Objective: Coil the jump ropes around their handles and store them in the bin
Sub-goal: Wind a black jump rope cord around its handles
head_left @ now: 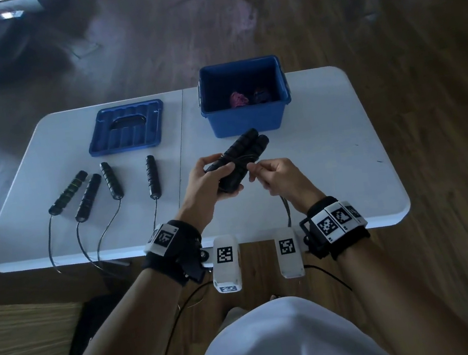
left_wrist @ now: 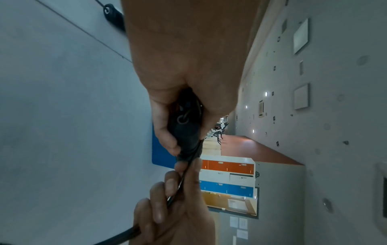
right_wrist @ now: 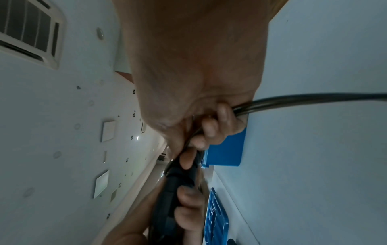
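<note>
My left hand [head_left: 215, 176] grips a pair of black ribbed jump-rope handles [head_left: 244, 154], held side by side above the white table [head_left: 343, 164]. A few turns of black cord lie around them near my thumb. My right hand [head_left: 268, 174] pinches that cord [left_wrist: 180, 184] just right of the handles; the doubled cord [right_wrist: 303, 99] runs out past my little finger and off the front edge. The blue bin [head_left: 246, 117] stands just beyond, with pink and dark bundles at its bottom. Several more black handles [head_left: 112, 180] lie at the left, their cords hanging over the edge.
The bin's blue lid [head_left: 126, 128] lies flat at the back left of the table. A seam [head_left: 181, 142] runs down the table's middle. Wooden floor surrounds the table, and a dark bag [head_left: 97, 321] sits on the floor at my left.
</note>
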